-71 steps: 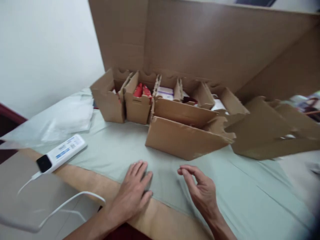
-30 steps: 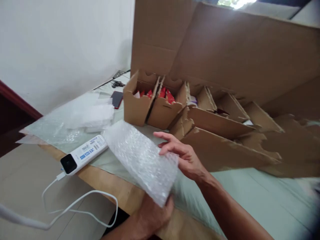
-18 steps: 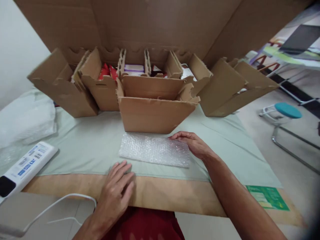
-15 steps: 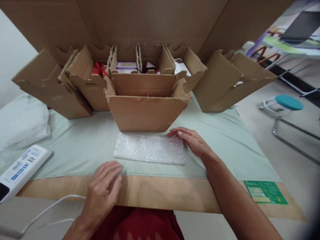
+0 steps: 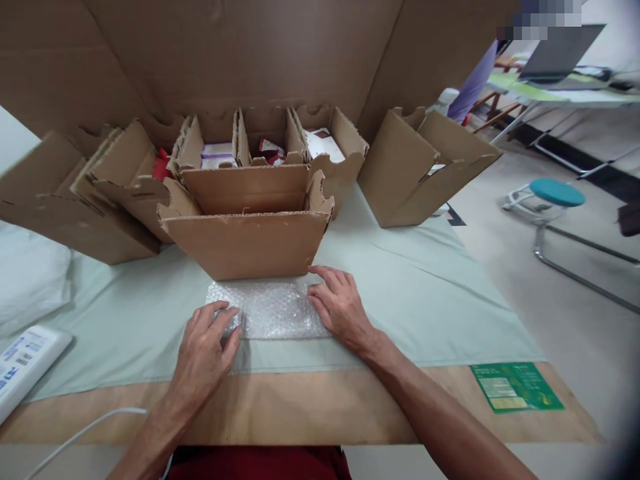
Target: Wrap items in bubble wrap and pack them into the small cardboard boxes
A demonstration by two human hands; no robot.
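A flat sheet of bubble wrap (image 5: 275, 310) lies on the pale green cloth (image 5: 400, 293), just in front of a low cardboard box (image 5: 245, 243). Over the sheet's left end is my left hand (image 5: 207, 343), fingers spread and slightly bent. My right hand (image 5: 343, 307) rests at the sheet's right end with its fingers apart, the index fingertip close to the box's lower corner. Neither hand grips anything. Whether the fingertips press on the wrap or only hover, I cannot tell.
Behind stand several cardboard bins (image 5: 330, 150) with small packets inside. A white device (image 5: 30, 367) and more bubble wrap (image 5: 30, 280) lie at the left. A green card (image 5: 517, 388) is on the wooden table edge at right. Beyond stands a blue stool (image 5: 557, 192).
My left hand has moved forward from the table edge onto the sheet's left end. My right hand has come down along its right end. The view has turned slightly to the right.
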